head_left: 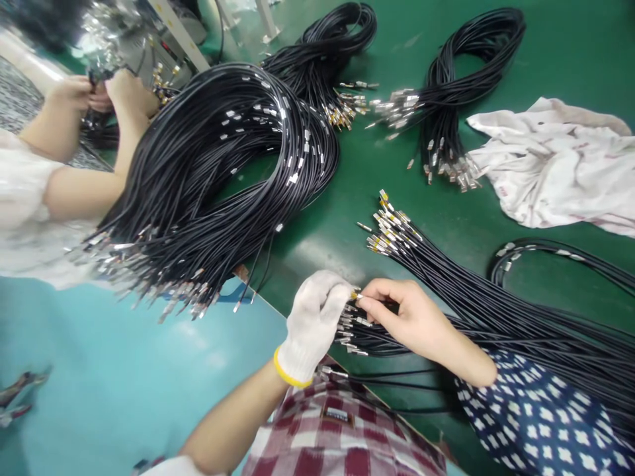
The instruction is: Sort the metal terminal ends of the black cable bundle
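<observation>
My left hand [317, 317], in a white knit glove with a yellow cuff, is closed with its fingertips on a small metal wire terminal [356, 295]. My bare right hand [409, 317] pinches the same terminal end from the other side, thumb against forefinger. Just beneath both hands lie the tipped ends of a bundle of black wires [381, 340], partly covered by my right hand. Close to my apron, a few separate black wires [397, 381] end in a silver terminal. Beyond my right hand fans a larger bundle of black cables [476, 287] with silver and yellowish tips.
A big looped heap of black cables [297, 152] overhangs the green table [397, 165] edge at left. Coiled bundles [446, 73] and a crumpled white cloth [555, 165] lie farther back. At far left, a co-worker's hands [124, 96] work near a machine. Pliers-like tools [20, 393] appear lower left.
</observation>
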Demonstrator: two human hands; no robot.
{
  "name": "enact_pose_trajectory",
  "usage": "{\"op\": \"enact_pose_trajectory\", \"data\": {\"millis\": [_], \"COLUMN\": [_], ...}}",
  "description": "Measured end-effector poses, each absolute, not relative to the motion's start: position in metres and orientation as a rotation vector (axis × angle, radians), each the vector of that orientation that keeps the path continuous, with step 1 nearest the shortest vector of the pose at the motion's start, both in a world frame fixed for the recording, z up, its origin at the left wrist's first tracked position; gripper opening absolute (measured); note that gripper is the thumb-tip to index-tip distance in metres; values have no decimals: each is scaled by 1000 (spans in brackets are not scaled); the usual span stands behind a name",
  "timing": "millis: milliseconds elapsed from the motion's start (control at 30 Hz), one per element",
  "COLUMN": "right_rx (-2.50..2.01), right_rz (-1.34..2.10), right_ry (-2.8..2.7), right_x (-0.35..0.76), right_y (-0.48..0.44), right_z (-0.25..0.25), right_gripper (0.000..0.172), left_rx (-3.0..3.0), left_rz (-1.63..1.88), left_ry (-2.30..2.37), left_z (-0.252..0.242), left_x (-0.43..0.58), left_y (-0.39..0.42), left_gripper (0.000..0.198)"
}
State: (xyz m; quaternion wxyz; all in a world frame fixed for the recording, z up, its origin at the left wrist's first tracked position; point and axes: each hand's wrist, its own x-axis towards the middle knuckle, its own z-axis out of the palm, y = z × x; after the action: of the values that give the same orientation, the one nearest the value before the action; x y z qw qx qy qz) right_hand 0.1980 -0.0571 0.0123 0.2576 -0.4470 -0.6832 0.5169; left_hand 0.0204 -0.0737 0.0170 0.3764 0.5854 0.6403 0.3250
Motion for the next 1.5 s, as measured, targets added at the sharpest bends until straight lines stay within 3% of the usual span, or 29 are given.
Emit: {"op": "enact_pose_trajectory", "data": {"millis": [233,433,500,667,833,900,1000,1067,1500], "right_rx": [-1181,-1133,-1168,-1201,-1156,-1199,-1208,-1175,-1013], "right_rz": [803,1683,1603,951,1531,1401,946,861,1656], "right_ry": [-2112,-1610,-1655,-1994,-1731,-1793,-2012,-2070,-1682], "right_x": [193,193,192,191,192,192,191,190,204], "right_y": [-64,-58,-59,-63,-61,-61,-63,-65,-49], "right_z": [13,11,12,13,11,12,13,13,16], "right_gripper": [20,29,29,22,28,28,23,22,45], "left_rx": [1546,1608,1658,1714,1648,1658,1718,1743,1449], "left_rz": [829,849,852,852,832,827,825,823,703], "left_ry": [1627,1591,1582,1566,1579,1596,1582,1566,1541], "left_z": [16,12,10,8,11,11,10,8,27], "left_x": [19,17,15,14,16,16,15,15,20], "left_y": [-75,-78,-78,-77,-76,-77,-78,-78,-64], "left_gripper": [22,22,21,21,20,20,22,23,24]}}
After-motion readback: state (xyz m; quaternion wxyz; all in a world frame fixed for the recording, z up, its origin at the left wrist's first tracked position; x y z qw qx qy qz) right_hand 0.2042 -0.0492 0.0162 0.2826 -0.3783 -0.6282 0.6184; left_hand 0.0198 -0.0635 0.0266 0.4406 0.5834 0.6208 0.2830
